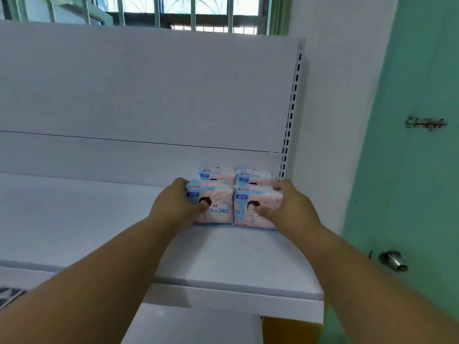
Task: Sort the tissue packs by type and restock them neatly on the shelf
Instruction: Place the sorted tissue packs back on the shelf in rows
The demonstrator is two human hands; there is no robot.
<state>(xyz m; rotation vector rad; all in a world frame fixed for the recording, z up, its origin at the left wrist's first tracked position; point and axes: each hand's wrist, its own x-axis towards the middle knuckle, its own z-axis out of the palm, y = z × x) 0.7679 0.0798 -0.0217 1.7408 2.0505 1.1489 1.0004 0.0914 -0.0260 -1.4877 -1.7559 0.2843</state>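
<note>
Several pink-and-blue tissue packs sit in a tight block at the right end of the white shelf (223,256), near its back panel. My left hand (173,207) grips the front left pack (218,207), fingers over its top and thumb on its front. My right hand (290,209) grips the front right pack (246,207) the same way from the right side. Two more packs of the same print stand behind them, the back left pack (216,173) and the back right pack (255,176), against the back panel.
The white back panel (149,95) rises behind the shelf, with a slotted upright (291,108) at its right edge. A green door (409,170) with a metal knob (393,260) stands to the right. A barred window (186,11) is above. A lower shelf (193,328) shows below.
</note>
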